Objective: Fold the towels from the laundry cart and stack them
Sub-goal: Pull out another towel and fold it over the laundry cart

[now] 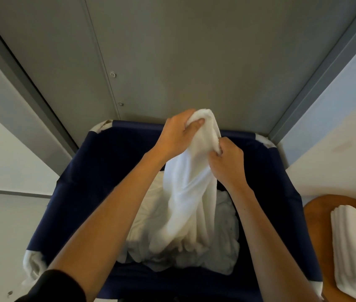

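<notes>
Left hand (pixel 179 134) gripped towel (pixel 190 192) at its bunched top, right hand (pixel 227 164) pinched its edge. Sliding hands apart along that edge to find corners looked best

Centre frame, towel (pixel 191 188): plain white, no print. Under it, heap of linen (pixel 148 214): white too, greyer in the folds. The cart (pixel 98 171) fabric: solid navy blue. Its corner pieces (pixel 32 262), lower left and upper corners: white. Lower right, folded stack (pixel 355 247): white. Beneath that, table (pixel 316 216): orange-brown. Top of frame, panel (pixel 172 51): flat grey. Bottom left, sleeve (pixel 50 286): black. Upper right, wall (pixel 344 88): pale blue.
</notes>
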Demonstrator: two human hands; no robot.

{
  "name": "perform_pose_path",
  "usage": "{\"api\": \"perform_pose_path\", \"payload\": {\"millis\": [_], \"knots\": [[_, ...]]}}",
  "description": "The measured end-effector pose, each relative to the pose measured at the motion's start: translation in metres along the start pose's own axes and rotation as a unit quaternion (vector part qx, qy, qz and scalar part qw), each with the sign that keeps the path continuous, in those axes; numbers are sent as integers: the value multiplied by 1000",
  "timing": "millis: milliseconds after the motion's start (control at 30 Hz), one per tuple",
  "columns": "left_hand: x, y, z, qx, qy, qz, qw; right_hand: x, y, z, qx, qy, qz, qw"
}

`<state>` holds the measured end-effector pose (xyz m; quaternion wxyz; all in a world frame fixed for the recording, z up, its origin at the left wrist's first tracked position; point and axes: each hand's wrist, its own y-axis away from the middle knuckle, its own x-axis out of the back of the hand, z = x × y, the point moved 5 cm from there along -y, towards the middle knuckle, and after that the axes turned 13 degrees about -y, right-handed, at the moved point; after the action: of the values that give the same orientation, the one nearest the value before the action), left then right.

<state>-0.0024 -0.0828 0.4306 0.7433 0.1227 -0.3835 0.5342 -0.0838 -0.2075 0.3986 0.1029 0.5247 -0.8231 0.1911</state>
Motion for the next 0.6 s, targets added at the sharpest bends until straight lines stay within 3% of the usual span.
{"api": "perform_pose_path", "payload": {"millis": [200, 333, 467, 600], "knots": [[41, -15, 37, -67, -6, 81, 994, -12, 7, 39, -113, 55, -91, 988], [58, -17, 30, -54, -22, 107, 993, -20, 23, 75, -196, 114, -184, 956], [70, -15, 3, 3, -69, 149, 986, -7, 22, 79, -150, 143, -173, 963], [75, -8, -28, 93, -120, 183, 971, 7, 19, 59, -69, 71, -118, 988]]}}
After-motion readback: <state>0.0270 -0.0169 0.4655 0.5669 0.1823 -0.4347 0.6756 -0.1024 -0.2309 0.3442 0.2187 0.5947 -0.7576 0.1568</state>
